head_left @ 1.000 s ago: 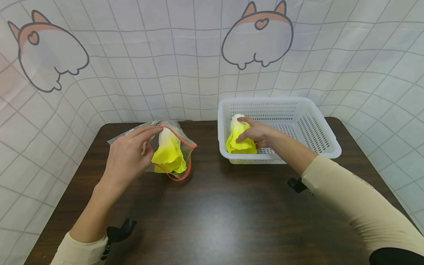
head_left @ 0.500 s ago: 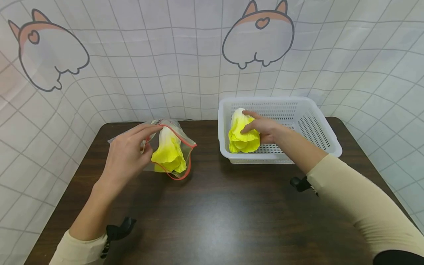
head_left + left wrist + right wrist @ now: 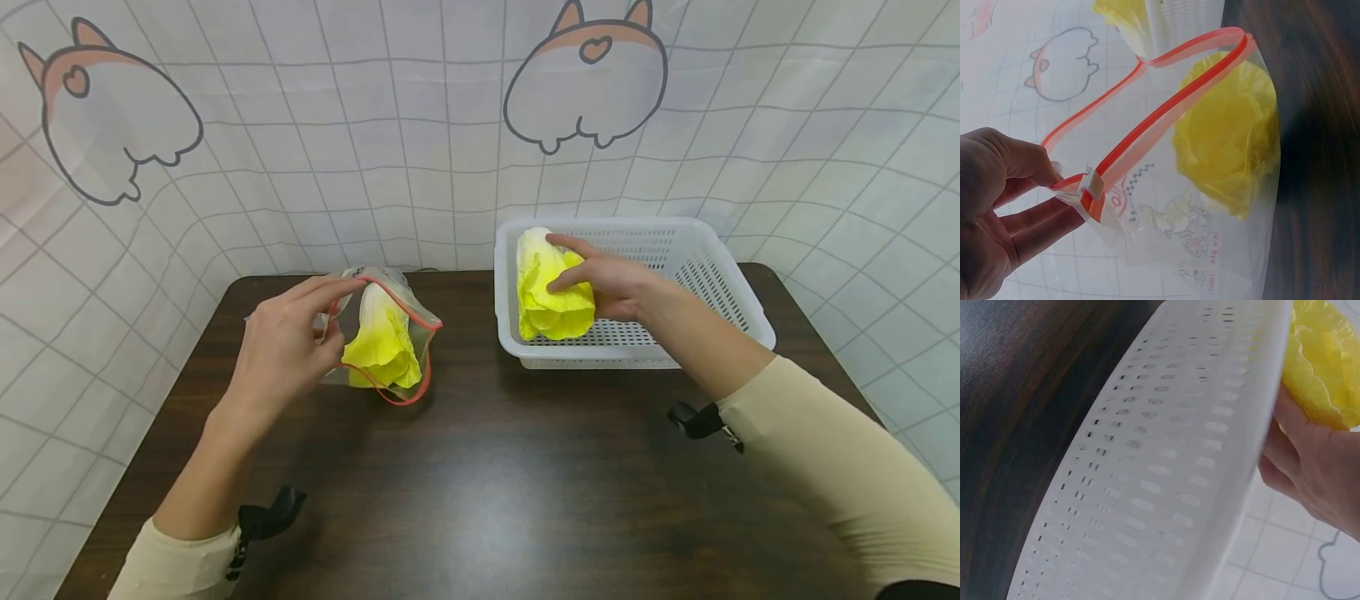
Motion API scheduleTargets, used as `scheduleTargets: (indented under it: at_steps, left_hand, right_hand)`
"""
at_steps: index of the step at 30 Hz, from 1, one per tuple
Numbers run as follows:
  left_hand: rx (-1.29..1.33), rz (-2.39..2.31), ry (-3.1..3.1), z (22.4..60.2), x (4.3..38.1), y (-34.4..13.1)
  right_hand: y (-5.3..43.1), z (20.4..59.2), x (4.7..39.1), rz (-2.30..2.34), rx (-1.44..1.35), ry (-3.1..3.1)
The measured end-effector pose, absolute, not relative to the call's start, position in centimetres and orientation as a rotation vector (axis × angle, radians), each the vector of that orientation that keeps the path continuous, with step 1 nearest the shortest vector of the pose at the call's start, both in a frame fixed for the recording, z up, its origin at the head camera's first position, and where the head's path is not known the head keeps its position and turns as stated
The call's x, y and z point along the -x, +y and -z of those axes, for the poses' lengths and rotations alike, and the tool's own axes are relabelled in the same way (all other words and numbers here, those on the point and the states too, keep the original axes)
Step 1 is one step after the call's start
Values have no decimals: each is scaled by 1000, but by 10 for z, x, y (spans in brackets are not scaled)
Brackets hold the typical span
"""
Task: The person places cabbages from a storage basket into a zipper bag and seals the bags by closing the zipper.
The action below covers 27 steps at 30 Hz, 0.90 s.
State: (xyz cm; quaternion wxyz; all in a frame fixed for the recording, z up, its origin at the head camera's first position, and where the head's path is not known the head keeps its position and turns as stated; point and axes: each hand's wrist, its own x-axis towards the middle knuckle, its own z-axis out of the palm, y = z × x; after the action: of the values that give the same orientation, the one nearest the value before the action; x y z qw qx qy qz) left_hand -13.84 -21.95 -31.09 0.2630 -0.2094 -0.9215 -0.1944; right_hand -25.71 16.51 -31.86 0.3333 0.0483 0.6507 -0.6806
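My left hand (image 3: 288, 342) pinches the edge of a clear zip bag (image 3: 1166, 187) near its white slider (image 3: 1090, 185). The bag's red-rimmed mouth gapes, and one yellow-and-white napa cabbage (image 3: 384, 342) lies inside it. With fingers and thumb around it, my right hand (image 3: 611, 283) grips a second napa cabbage (image 3: 551, 292), its white end pointing away. That cabbage is over the left part of the white basket (image 3: 701, 237). In the right wrist view the basket wall (image 3: 1147, 456) stands in front of the fingertips.
The basket and the bag rest on a dark wooden table (image 3: 450, 500), the basket at the back right. A white grid-patterned cloth (image 3: 360, 150) with cartoon drawings hangs behind and along both sides.
My right hand has lifted the napa cabbage up from the basket floor, moving it slightly away and right. The left hand and the bag have hardly shifted.
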Motion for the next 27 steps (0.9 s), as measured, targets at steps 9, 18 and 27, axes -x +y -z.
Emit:
scheduleTargets:
  at_steps: [9,18,27]
  left_hand:
    - [566,562,-2501,311,138,-221]
    - [585,605,-2513,312,138,-218]
    - [602,620,-2510,313,141,-213]
  right_hand:
    - [163,299,241,1725,7,1708]
    - [156,288,222,1654,220,1684]
    - [145,287,205,1569,380,1627]
